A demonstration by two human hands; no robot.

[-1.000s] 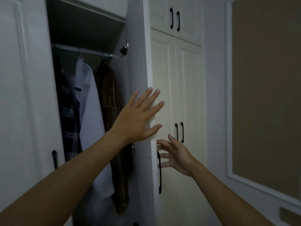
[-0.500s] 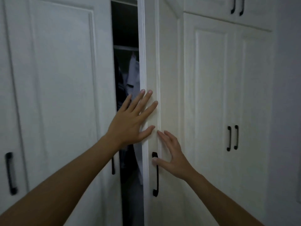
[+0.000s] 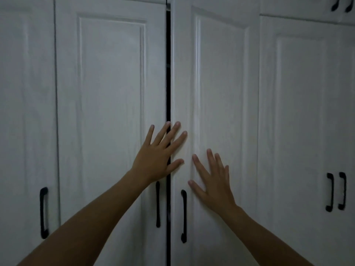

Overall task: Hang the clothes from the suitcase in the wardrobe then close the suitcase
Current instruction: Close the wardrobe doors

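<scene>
Dim room, white wardrobe [image 3: 292,112] front. Left hand [image 3: 157,156] flat, fingers splayed across the gap [image 3: 168,73]; right hand [image 3: 213,181] flat on the right door [image 3: 219,83], nothing gripped. Door looks stiff and light: push near the handle [image 3: 183,215]. Suitcase not visible.

White panelled wardrobe [image 3: 288,112] in dim light, its two tall middle doors almost shut: left door [image 3: 111,93] sits flush, right door [image 3: 217,83] angles slightly outward, with a thin dark vertical gap [image 3: 168,73] between them. A slim black upright left handle [image 3: 158,204] and right handle [image 3: 183,215] sit low, just beside the gap. The inside is too dark to make out.
</scene>
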